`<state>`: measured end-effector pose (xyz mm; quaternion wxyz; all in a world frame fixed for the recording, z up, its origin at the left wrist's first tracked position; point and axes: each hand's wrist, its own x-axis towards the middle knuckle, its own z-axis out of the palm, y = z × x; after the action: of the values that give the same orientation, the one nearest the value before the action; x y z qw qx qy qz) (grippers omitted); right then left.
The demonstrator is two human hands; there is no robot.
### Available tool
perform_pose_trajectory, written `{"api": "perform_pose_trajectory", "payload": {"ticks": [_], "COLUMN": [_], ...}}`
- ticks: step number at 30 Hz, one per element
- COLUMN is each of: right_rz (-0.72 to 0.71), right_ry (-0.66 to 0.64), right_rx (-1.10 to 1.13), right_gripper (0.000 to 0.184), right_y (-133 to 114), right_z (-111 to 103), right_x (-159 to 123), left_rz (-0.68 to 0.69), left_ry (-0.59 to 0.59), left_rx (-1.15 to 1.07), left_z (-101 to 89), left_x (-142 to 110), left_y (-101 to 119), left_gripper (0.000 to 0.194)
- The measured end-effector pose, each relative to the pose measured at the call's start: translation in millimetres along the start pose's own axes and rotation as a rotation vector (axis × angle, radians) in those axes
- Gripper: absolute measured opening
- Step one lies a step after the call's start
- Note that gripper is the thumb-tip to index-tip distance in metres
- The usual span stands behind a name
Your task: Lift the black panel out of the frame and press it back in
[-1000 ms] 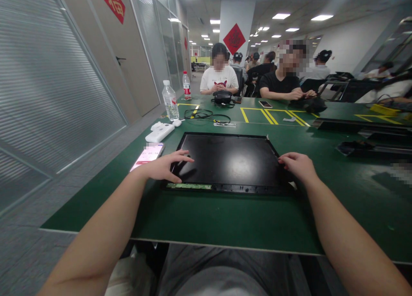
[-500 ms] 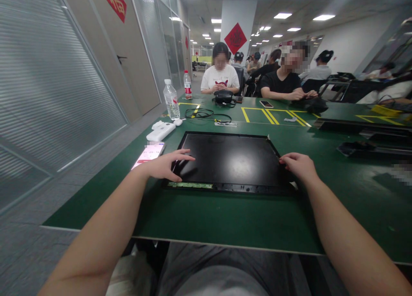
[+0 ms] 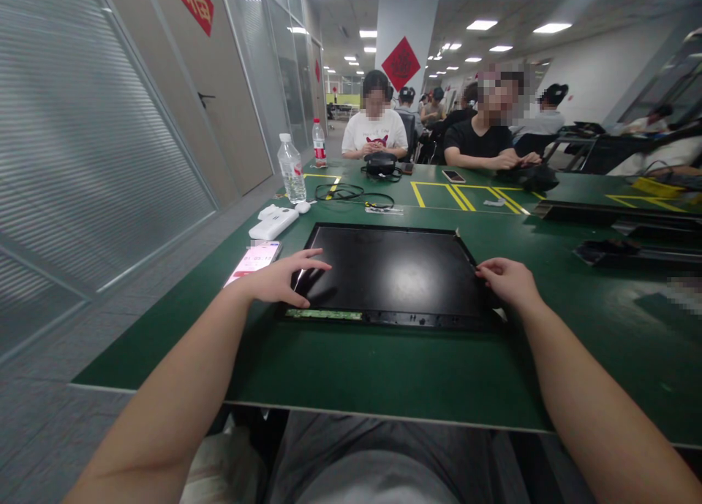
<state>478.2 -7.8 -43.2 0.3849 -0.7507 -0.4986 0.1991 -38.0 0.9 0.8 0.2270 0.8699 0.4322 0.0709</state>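
Note:
A black display panel (image 3: 384, 266) in a thin dark frame lies flat on the green table in front of me, its surface reflecting a bright patch. Along its near edge, at the left, a narrow green circuit board (image 3: 323, 314) is exposed. My left hand (image 3: 282, 276) spreads its fingers over the panel's left edge, thumb at the near left corner. At the right edge, my right hand (image 3: 510, 279) has thumb and forefinger pinched on the panel's frame; the other fingers are curled and partly hidden.
Left of the panel lie a lit phone (image 3: 253, 259) and a white device (image 3: 274, 223), with a water bottle (image 3: 292, 171) behind them. A black cable (image 3: 351, 194) loops beyond the panel. Dark long parts (image 3: 630, 254) rest at the right. Two people sit across the table (image 3: 384, 380).

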Motion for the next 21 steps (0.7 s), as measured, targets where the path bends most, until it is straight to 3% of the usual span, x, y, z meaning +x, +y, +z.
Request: {"api": "perform_pose_trajectory", "payload": {"ticks": [14,21], "right_rz": [-0.046,-0.069], "right_ry": [0.013,0.019], "right_rx": [-0.050,-0.065], "right_gripper": [0.013,0.017], "right_y": [23.2,26.2], "right_z": [6.5,5.8], "right_x": [17.2,18.3], "left_rz": [-0.024,-0.168], "left_ry": [0.015,0.315], "left_rx": [-0.012,0.001], "left_z": [1.1,12.4], "left_x": [0.6,11.3], "left_y": [-2.5,-12.9], "left_gripper": [0.084,0.076]}}
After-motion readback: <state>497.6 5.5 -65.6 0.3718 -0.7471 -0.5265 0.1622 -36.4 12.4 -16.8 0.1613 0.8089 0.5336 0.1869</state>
